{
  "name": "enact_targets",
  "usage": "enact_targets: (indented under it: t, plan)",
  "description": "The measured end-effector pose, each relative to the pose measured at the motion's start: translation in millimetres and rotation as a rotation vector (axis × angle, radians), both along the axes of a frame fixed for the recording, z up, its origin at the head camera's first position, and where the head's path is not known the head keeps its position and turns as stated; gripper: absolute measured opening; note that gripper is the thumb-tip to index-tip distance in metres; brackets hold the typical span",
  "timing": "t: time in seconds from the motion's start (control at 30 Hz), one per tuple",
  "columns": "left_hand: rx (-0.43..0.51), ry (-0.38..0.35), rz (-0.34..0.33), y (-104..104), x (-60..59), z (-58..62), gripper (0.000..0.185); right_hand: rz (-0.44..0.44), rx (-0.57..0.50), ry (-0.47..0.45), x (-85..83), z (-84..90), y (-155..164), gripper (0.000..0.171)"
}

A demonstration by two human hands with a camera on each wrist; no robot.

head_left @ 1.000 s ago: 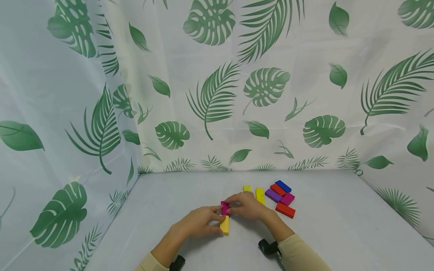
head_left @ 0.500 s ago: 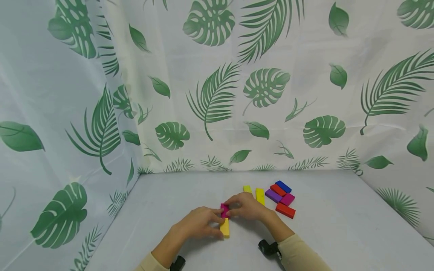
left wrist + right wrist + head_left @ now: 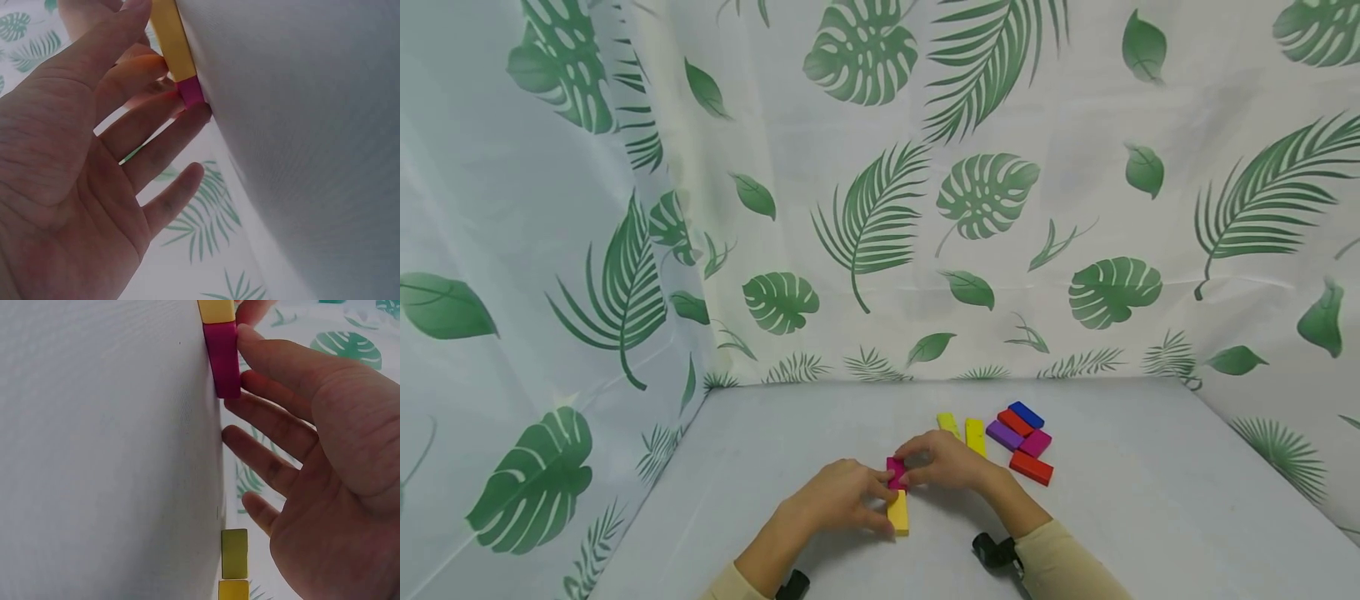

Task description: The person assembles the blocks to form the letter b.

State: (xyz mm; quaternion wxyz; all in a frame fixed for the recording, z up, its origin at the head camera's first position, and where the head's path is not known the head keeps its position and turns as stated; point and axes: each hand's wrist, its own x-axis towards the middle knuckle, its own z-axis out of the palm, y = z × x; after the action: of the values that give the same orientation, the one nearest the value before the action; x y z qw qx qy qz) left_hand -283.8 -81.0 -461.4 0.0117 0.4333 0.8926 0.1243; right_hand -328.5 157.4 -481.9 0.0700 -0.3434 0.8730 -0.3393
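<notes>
A yellow block (image 3: 898, 513) and a magenta block (image 3: 897, 473) lie end to end on the grey-white table, the magenta one farther from me. With thumb and index finger, my left hand (image 3: 842, 497) holds the yellow block from its left side. Other left fingertips reach along to the magenta block (image 3: 192, 92), as the left wrist view shows. From the right, my right hand (image 3: 947, 461) grips the magenta block between thumb and index finger. Its remaining fingers (image 3: 269, 419) spread beyond that block's far end in the right wrist view.
Behind my right hand lie two yellow blocks, one of them this nearer yellow block (image 3: 975, 435). Right of them is a cluster with a purple block (image 3: 1004, 434), a blue block (image 3: 1027, 413), a second magenta block (image 3: 1036, 442) and red blocks (image 3: 1032, 467). Leaf-patterned curtains (image 3: 865, 333) surround the table.
The yellow and magenta blocks have slid slightly toward me, still in line. Fingers of both hands have shifted along with them; the other blocks lie as before.
</notes>
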Motion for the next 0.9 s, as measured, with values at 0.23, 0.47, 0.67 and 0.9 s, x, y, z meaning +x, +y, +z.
enact_targets:
  t: [0.23, 0.47, 0.67, 0.9]
  plan:
    - [-0.008, -0.01, 0.01, 0.5, 0.7, 0.3, 0.053, 0.015, -0.003, 0.003, 0.9, 0.7, 0.3, 0.037]
    - [0.009, -0.007, -0.002, 1.6, -0.1, -1.7, 0.054, 0.005, 0.012, -0.019, -0.6, -0.4, 0.3, 0.036]
    - [0.015, -0.025, -0.021, -0.5, -1.7, -2.7, 0.055, 0.01, 0.014, -0.005, -0.1, 0.6, -0.2, 0.034]
    - [0.012, -0.039, -0.036, -1.9, -2.4, -1.4, 0.057, 0.015, 0.016, 0.0, 0.9, 3.4, -0.6, 0.034]
